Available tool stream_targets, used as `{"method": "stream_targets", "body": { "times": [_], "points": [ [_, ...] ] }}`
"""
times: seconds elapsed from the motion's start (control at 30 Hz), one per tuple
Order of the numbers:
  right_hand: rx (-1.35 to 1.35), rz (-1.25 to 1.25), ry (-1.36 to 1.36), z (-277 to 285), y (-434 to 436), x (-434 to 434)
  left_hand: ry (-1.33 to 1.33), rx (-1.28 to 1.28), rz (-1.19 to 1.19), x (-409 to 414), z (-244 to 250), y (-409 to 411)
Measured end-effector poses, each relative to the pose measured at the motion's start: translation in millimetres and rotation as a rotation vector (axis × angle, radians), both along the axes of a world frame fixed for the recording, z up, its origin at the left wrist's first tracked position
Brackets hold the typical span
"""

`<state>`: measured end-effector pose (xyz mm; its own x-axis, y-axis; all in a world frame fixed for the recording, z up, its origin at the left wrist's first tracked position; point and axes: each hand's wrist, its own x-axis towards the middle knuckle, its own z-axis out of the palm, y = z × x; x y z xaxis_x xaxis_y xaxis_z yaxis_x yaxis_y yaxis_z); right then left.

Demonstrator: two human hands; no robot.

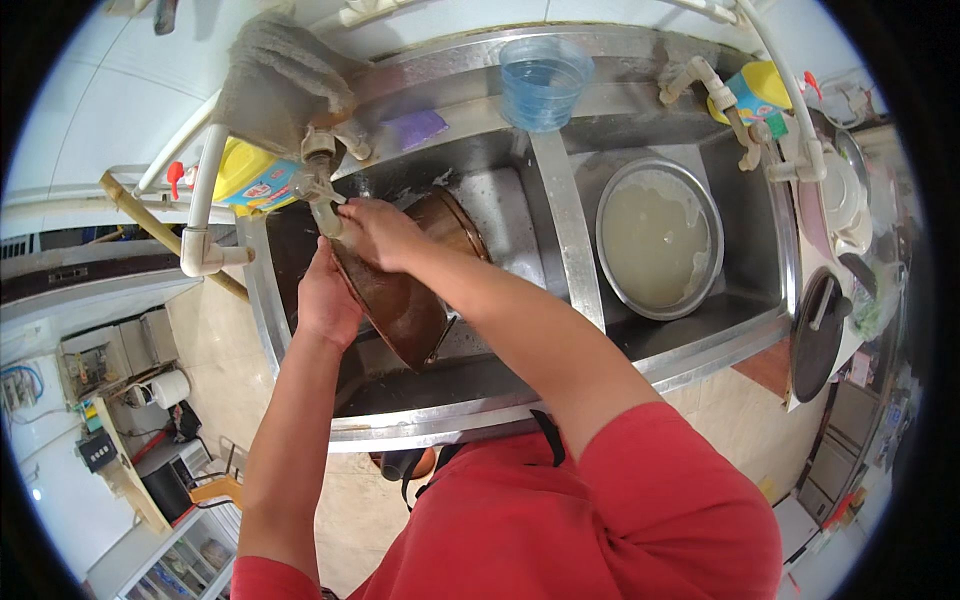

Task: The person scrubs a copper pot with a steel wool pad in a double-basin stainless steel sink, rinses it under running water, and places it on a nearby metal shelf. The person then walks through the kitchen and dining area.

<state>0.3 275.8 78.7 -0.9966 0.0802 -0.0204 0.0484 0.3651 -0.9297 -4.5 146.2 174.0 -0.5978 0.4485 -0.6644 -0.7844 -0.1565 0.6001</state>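
Note:
A brown vessel (394,304) with a darker rim lies tilted in the left basin (517,217) of a steel double sink. My left hand (328,300) grips its left edge, the thumb pointing up along the rim. Across its upper end lies my right hand (379,232), fingers curled over it and partly hidden. Both hands are just below the spout of a faucet (324,214). Behind my right forearm, a brown curved part with a shiny rim (457,217) shows; whether it belongs to the same vessel is unclear. A thin handle (442,341) sticks out at the lower right.
A metal bowl of cloudy liquid (652,232) sits in the right basin. On the back ledge stand a blue plastic tub (544,86) and a purple sponge or cloth (416,129). A grey cloth (285,82) hangs over the left pipe. A dark pan lid (816,334) leans at right.

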Motion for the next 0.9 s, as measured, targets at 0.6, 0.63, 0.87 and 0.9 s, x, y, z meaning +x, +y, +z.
{"method": "stream_targets", "body": {
  "times": [0.6, 0.63, 0.87, 0.9],
  "points": [
    [0.256, -0.165, -0.419, 87, -37, 102, 0.317, 0.009, -0.153, 38, 7, -21],
    [0.333, -0.133, -0.452, 88, -28, 87, 0.695, 0.030, -0.189, 51, -14, -36],
    [0.373, -0.100, -0.551, 123, -12, 71, 1.343, -0.540, -0.671, 125, -103, -229],
    [0.337, -0.126, -0.580, 128, -9, 70, 1.278, -0.541, -0.695, 123, -114, -231]
  ]
}}
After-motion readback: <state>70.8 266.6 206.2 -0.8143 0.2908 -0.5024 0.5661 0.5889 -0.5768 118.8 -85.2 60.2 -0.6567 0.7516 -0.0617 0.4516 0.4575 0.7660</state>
